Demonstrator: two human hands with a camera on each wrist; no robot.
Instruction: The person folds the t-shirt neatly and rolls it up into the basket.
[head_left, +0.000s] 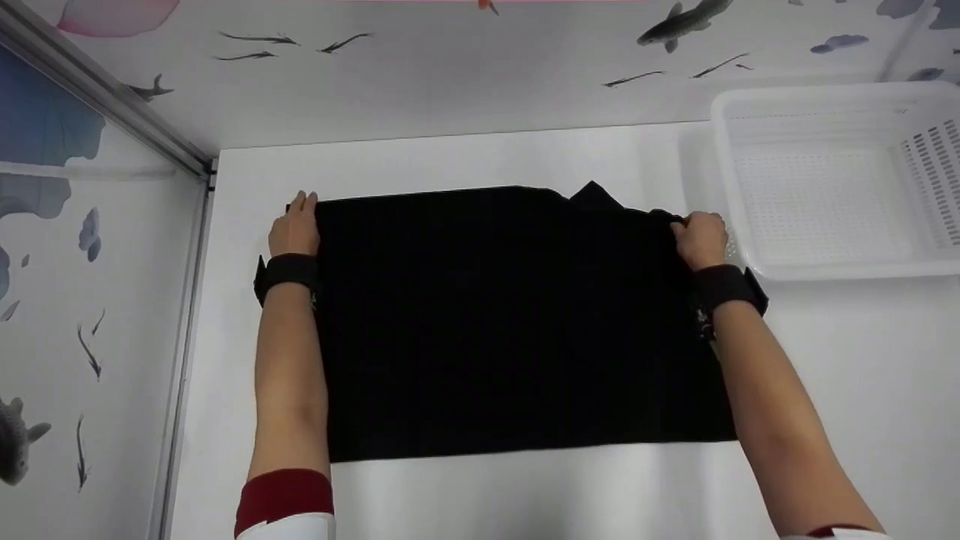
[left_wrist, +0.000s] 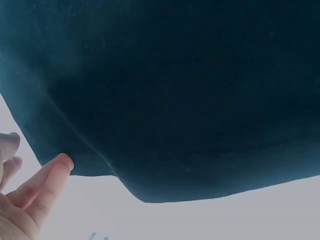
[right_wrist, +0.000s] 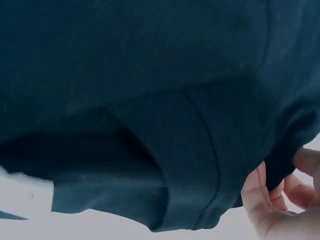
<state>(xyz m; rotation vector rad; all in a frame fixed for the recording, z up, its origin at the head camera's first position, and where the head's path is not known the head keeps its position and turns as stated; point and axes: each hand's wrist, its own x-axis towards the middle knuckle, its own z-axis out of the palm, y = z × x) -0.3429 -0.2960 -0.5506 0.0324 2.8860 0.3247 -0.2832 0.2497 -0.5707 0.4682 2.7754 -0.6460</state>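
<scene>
A black garment (head_left: 510,322) lies folded into a wide, roughly rectangular shape on the white table. Its far edge is uneven toward the right, where a small pointed bit of cloth sticks up. My left hand (head_left: 295,229) rests at the far left corner with straight fingers; in the left wrist view the fingertips (left_wrist: 62,162) touch the cloth near its edge. At the far right corner my right hand (head_left: 703,238) pinches the bunched edge between thumb and curled fingers. The right wrist view shows a seamed band and a white label-like patch (right_wrist: 25,195) on the garment.
A white plastic basket (head_left: 739,180) with slotted sides stands at the back right, close beside my right hand. Panels printed with fish (head_left: 679,26) rise behind the white table (head_left: 450,510) and along its left side, meeting at a metal-framed corner.
</scene>
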